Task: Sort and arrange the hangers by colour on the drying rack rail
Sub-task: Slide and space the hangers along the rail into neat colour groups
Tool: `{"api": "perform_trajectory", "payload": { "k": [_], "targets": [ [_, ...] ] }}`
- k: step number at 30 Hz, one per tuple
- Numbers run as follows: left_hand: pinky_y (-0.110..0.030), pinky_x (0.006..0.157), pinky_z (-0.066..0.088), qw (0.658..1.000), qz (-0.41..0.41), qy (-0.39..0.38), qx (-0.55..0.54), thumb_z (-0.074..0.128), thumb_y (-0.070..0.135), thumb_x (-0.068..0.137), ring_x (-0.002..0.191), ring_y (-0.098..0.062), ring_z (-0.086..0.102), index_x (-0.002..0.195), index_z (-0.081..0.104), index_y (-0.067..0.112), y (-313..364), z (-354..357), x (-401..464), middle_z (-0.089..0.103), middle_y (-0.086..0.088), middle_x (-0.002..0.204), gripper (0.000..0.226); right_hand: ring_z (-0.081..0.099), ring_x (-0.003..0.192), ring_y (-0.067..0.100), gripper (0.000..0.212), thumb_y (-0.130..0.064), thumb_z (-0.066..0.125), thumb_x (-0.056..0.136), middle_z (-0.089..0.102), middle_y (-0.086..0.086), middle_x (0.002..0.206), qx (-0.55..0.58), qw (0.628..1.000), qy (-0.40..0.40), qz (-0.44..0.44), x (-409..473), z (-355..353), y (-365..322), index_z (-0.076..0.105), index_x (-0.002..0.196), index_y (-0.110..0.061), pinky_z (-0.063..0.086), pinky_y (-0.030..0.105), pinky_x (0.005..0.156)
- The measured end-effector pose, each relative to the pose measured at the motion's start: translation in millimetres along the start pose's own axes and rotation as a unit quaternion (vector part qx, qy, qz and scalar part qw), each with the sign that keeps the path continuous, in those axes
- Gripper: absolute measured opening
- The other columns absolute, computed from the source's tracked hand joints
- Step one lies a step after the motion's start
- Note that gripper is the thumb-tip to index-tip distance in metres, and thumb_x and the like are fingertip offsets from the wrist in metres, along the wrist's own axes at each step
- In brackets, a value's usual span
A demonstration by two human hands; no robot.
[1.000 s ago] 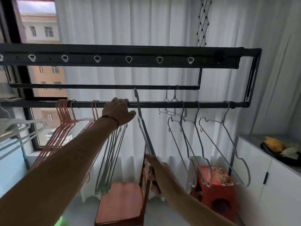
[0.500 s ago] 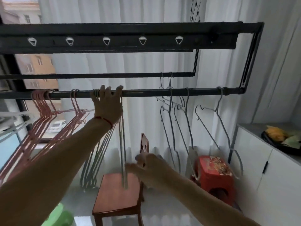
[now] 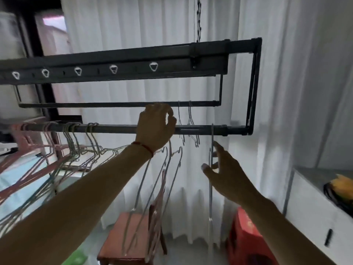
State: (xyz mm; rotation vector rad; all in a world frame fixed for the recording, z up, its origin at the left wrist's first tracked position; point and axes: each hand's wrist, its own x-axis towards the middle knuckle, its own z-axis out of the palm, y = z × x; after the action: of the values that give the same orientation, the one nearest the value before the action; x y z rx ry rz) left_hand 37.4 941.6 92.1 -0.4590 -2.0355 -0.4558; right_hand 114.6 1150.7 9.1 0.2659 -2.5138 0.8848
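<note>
The dark drying rack rail runs across the view. Pink hangers bunch at its left end, with pale green hangers beside them. My left hand is curled over the rail, closed on the hooks of a few grey hangers that swing below it. Further right, a single grey hanger hangs edge-on from the rail. My right hand is beside it with fingers spread, touching or nearly touching its wire. Two small grey hangers hang on the rear rail.
Below the rail stand a brown wooden chair and a red stool. At the right, a white cabinet carries a black tray with yellow items. White curtains hang behind; a window is at the left.
My left hand slid right along the rail, from the pale green hangers to the grey ones. My right hand rose from chair height to the single grey hanger.
</note>
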Motion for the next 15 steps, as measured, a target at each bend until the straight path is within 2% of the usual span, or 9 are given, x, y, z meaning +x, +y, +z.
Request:
{"api": "perform_trajectory", "payload": {
  "k": [3, 5, 7, 9, 11, 12, 13, 15],
  "targets": [
    [-0.042, 0.078, 0.052, 0.987, -0.078, -0.137, -0.039, 0.033, 0.042, 0.09, 0.083, -0.026, 0.061, 0.084, 0.058, 0.02, 24.9, 6.5, 20.3, 0.065, -0.003, 0.083, 0.034, 0.058, 0.118, 0.014, 0.07, -0.042, 0.055, 0.096, 0.046, -0.004, 0.144, -0.012, 0.995, 0.001, -0.094, 12.2, 20.7, 1.0, 0.019, 0.154, -0.027, 0.052, 0.037, 0.099],
    [-0.042, 0.082, 0.051, 0.974, -0.105, -0.199, -0.037, 0.032, 0.042, 0.094, 0.087, -0.026, 0.061, 0.087, 0.059, 0.018, 29.8, 12.3, 30.9, 0.065, -0.004, 0.089, 0.037, 0.059, 0.114, 0.009, 0.067, -0.046, 0.055, 0.096, 0.048, -0.012, 0.141, 0.034, 0.992, -0.006, -0.121, 19.4, 27.1, 1.8, 0.023, 0.153, -0.031, 0.053, 0.032, 0.098],
    [-0.046, 0.089, 0.05, 0.959, -0.141, -0.245, -0.034, 0.032, 0.041, 0.096, 0.095, -0.029, 0.062, 0.097, 0.065, 0.015, 29.2, 16.8, 40.2, 0.067, -0.006, 0.1, 0.042, 0.063, 0.103, 0.005, 0.056, -0.04, 0.056, 0.097, 0.055, -0.016, 0.13, 0.095, 0.985, -0.044, -0.134, 31.3, 29.0, 10.0, 0.036, 0.148, -0.033, 0.055, 0.026, 0.093],
    [-0.05, 0.094, 0.05, 0.945, -0.16, -0.283, -0.03, 0.036, 0.038, 0.101, 0.102, -0.032, 0.063, 0.108, 0.065, 0.011, 24.9, 21.7, 49.0, 0.068, -0.011, 0.11, 0.04, 0.065, 0.094, 0.002, 0.034, -0.027, 0.057, 0.098, 0.064, -0.014, 0.118, 0.107, 0.983, -0.054, -0.139, 48.7, 30.2, 26.7, 0.06, 0.132, -0.028, 0.055, 0.021, 0.087],
    [-0.048, 0.089, 0.054, 0.943, -0.166, -0.287, -0.03, 0.042, 0.034, 0.099, 0.097, -0.03, 0.065, 0.108, 0.061, 0.008, 16.0, 30.8, 56.2, 0.068, -0.011, 0.11, 0.033, 0.066, 0.088, 0.001, 0.021, -0.019, 0.055, 0.098, 0.07, -0.011, 0.106, 0.102, 0.988, -0.021, -0.11, 73.7, 37.9, 54.1, 0.072, 0.11, -0.022, 0.054, 0.019, 0.083],
    [-0.047, 0.086, 0.055, 0.943, -0.164, -0.288, -0.012, 0.042, 0.04, 0.094, 0.093, -0.028, 0.066, 0.104, 0.061, 0.01, 10.9, 34.5, 59.0, 0.068, -0.008, 0.106, 0.037, 0.066, 0.087, 0.003, 0.021, -0.018, 0.053, 0.098, 0.072, -0.009, 0.102, 0.114, 0.991, -0.017, -0.072, 88.3, 42.5, 66.6, 0.073, 0.104, -0.021, 0.055, 0.023, 0.084],
    [-0.045, 0.086, 0.054, 0.938, -0.178, -0.297, -0.009, 0.037, 0.048, 0.089, 0.091, -0.026, 0.066, 0.098, 0.063, 0.013, 7.0, 37.1, 63.9, 0.069, -0.005, 0.101, 0.044, 0.067, 0.087, 0.007, 0.021, -0.021, 0.052, 0.098, 0.073, -0.006, 0.1, 0.133, 0.991, -0.013, -0.027, 106.4, 47.0, 78.3, 0.073, 0.101, -0.02, 0.057, 0.029, 0.086],
    [-0.04, 0.089, 0.051, 0.928, -0.212, -0.307, -0.017, 0.035, 0.05, 0.091, 0.089, -0.023, 0.066, 0.091, 0.07, 0.019, -2.4, 45.6, 75.0, 0.07, 0.0, 0.096, 0.047, 0.069, 0.089, 0.017, 0.02, -0.03, 0.052, 0.098, 0.073, 0.002, 0.099, 0.202, 0.976, -0.035, 0.069, 145.1, 56.7, 99.8, 0.068, 0.099, -0.018, 0.058, 0.042, 0.088]
  ]
}}
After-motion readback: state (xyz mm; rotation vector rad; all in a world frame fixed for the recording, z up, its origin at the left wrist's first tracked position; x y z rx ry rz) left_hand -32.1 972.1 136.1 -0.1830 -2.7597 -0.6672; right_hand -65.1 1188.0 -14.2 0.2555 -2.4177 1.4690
